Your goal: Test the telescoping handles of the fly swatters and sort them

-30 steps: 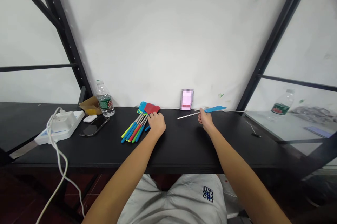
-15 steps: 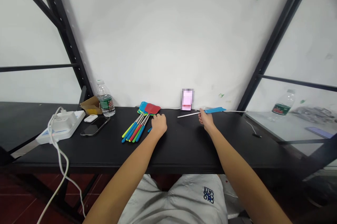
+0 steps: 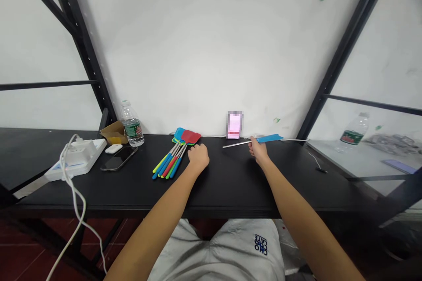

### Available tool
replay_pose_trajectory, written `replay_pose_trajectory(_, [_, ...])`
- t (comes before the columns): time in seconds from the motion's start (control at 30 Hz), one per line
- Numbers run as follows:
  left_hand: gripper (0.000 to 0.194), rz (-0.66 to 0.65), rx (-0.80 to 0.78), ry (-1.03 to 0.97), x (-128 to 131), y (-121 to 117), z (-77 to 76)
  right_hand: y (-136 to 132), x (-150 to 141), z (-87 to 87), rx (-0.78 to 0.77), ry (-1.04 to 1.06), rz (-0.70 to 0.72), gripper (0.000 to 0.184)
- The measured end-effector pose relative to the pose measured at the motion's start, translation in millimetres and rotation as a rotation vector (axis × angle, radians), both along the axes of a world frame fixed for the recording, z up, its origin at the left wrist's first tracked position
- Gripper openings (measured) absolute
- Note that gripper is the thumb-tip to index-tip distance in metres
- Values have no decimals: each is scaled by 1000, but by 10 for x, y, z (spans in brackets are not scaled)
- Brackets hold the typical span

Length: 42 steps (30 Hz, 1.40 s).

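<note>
My left hand [image 3: 198, 158] rests on the black table [image 3: 224, 184] with its fingers curled, right beside a bundle of fly swatters [image 3: 171, 162] with blue, green, yellow and red handles. What those fingers grip is hidden. The red swatter head [image 3: 191, 136] lies on top of the bundle, near the wall. My right hand [image 3: 259, 150] pinches a blue fly swatter [image 3: 270, 138] at the wall. Its thin metal rod [image 3: 235, 144] points left, just above the table.
A pink-screened phone [image 3: 234, 125] leans on the wall between my hands. To the left are a water bottle [image 3: 132, 125], a dark phone [image 3: 118, 158], a white earbud case [image 3: 113, 148], a cardboard box [image 3: 114, 132] and a power strip with white cables [image 3: 77, 155]. Black frame posts flank the table.
My left hand has shifted slightly right, away from the bundle, and the blue handle end beside it no longer shows. My right hand and its swatter have barely moved.
</note>
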<state>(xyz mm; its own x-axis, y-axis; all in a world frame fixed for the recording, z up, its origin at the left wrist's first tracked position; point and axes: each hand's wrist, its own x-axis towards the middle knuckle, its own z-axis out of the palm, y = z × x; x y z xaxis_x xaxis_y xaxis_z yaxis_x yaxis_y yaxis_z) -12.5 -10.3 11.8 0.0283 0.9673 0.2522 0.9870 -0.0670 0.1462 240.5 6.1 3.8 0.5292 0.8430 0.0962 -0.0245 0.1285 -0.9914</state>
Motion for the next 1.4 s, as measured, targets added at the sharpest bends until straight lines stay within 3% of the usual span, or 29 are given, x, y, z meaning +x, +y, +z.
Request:
replay_pose_trajectory(0.2, [20, -319, 65, -253, 98, 67, -102, 7, -1, 4, 10, 24, 24, 36])
replay_pose_trajectory(0.33, [19, -410, 139, -427, 177, 86, -153, -13, -14, 42, 38, 43, 61, 39])
replay_pose_trajectory(0.47, [13, -486, 173, -476, 204, 59, -168, -49, -44, 80, 60, 45, 122, 40])
replay_pose_trajectory(1.0, [6, -477, 201, -445, 197, -16, -129, -65, -80, 93, 90, 83, 185, 36])
replay_pose_trajectory(1.4, [7, -574, 189, -444, 208, -88, -79, -47, -71, 75, 73, 123, 206, 37])
